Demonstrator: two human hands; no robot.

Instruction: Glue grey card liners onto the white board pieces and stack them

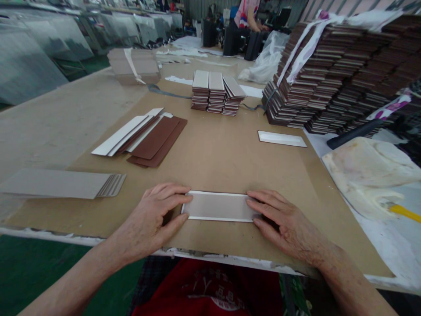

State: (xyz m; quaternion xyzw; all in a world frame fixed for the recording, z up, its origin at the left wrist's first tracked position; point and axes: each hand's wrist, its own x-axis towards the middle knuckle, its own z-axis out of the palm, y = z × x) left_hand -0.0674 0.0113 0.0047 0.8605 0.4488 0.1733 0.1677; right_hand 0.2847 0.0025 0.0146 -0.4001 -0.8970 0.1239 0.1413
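A grey rectangular board with a white border (pixel 219 206) lies flat on the brown cardboard work surface (pixel 223 162), near its front edge. My left hand (pixel 154 221) rests at the board's left end, fingers stretched out and pressing on its edge. My right hand (pixel 283 221) lies flat at the right end, fingers extended onto the board. Neither hand lifts it.
Brown and white sheets (pixel 144 136) fan out at centre left. A stack of grey boards (pixel 62 183) lies at the left. Small piles of finished pieces (pixel 217 92) stand behind, a large dark stack (pixel 345 74) at the right, a white strip (pixel 282 138) nearby. A person (pixel 246 17) sits far back.
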